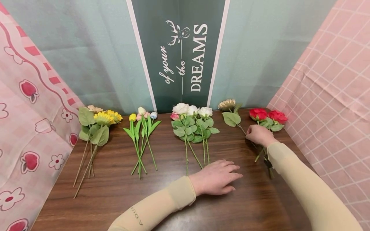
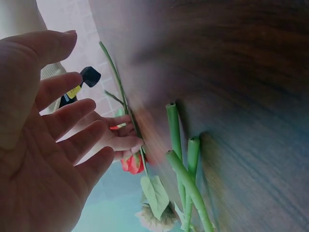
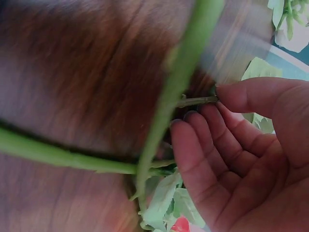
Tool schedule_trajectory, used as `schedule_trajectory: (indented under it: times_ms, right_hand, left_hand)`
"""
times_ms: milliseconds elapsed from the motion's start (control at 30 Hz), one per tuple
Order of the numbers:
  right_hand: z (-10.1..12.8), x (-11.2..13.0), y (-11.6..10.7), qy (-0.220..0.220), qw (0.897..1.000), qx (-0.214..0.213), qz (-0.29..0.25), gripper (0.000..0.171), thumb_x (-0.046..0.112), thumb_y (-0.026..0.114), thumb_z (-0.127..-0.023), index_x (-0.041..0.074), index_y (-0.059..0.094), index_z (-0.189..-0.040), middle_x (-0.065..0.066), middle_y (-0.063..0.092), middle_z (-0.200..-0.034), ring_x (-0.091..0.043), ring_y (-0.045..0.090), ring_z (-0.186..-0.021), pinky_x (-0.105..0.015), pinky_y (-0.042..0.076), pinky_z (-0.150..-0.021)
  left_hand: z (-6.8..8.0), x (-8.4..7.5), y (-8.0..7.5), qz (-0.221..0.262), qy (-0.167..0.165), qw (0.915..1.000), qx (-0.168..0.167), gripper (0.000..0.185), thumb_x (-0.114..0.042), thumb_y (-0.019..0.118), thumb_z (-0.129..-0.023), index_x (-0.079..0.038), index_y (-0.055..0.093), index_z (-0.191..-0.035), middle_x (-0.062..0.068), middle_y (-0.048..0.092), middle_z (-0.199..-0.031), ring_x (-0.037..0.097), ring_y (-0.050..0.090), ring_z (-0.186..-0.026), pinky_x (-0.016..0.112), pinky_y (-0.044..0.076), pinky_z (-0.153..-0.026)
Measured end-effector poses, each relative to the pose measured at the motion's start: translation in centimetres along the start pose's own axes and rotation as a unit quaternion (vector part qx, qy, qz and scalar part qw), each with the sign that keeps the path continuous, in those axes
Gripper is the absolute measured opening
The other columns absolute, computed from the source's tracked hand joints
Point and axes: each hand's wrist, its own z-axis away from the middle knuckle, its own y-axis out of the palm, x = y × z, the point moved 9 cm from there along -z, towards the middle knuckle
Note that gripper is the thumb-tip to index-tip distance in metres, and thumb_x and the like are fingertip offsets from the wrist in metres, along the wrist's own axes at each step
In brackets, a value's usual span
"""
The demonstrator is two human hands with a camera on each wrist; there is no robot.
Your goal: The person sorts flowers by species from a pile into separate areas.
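Note:
At the right of the table, my right hand pinches the stem of a cream-coloured artificial flower between thumb and fingers. That flower has broad green leaves, and its head points toward the back wall. Red roses lie just beyond and beside this hand, their green stems crossing close by in the right wrist view. My left hand is spread palm down near the table's middle, holding nothing. Its wrist lies by the lower stem ends of the white roses.
Artificial tulips with crossed green stems lie left of the white roses. Farther left is a bunch of yellow sunflowers with a peach flower. The brown wooden table is bordered by a green printed backdrop and pink side cloths.

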Motion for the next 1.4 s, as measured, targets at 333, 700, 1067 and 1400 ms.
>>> schedule_trajectory:
  times_ms: [333,700,1067,1400]
  right_hand:
    - [1.3,0.9,0.1,-0.036,0.998,-0.012,-0.047,0.012,0.015,0.063,-0.095,0.006,0.061,-0.087,-0.001,0.058,-0.067,-0.017,0.057,-0.059,-0.034,0.045,-0.06]
    - [3.0,6.5,0.3,-0.05,0.977,-0.047,-0.201,0.021,0.018,0.068,-0.097,-0.001,0.065,-0.104,-0.012,0.068,-0.089,-0.019,0.067,-0.065,-0.033,0.057,-0.06]
    - [6.5,17.0,4.4,-0.122,0.928,-0.056,-0.348,0.01,0.009,0.073,-0.094,0.002,0.068,-0.1,-0.018,0.07,-0.088,-0.021,0.066,-0.065,-0.03,0.056,-0.058]
    - [6.9,20.9,6.6,-0.14,0.913,-0.037,-0.382,0.011,0.01,0.074,-0.093,0.005,0.067,-0.1,-0.008,0.068,-0.081,-0.019,0.066,-0.064,-0.032,0.057,-0.059]
  left_hand:
    - [0.2,1.9,0.3,0.038,-0.049,0.9981,0.002,0.048,-0.047,0.056,-0.103,-0.027,0.057,-0.147,-0.004,0.049,-0.153,0.014,0.044,-0.141,0.031,0.033,-0.117]
    - [3.0,7.7,-1.0,0.185,-0.191,0.9596,-0.092,0.033,-0.036,0.056,-0.105,-0.023,0.069,-0.133,-0.008,0.065,-0.135,0.01,0.059,-0.125,0.027,0.045,-0.106]
    - [9.2,16.1,-0.7,0.486,-0.36,0.7393,-0.296,0.031,-0.033,0.068,-0.1,-0.012,0.074,-0.121,-0.003,0.073,-0.109,0.012,0.067,-0.096,0.033,0.055,-0.085]
    - [10.8,17.7,0.7,0.553,-0.382,0.6597,-0.336,0.021,-0.026,0.077,-0.093,-0.006,0.074,-0.101,0.003,0.073,-0.098,0.014,0.065,-0.083,0.027,0.052,-0.074]
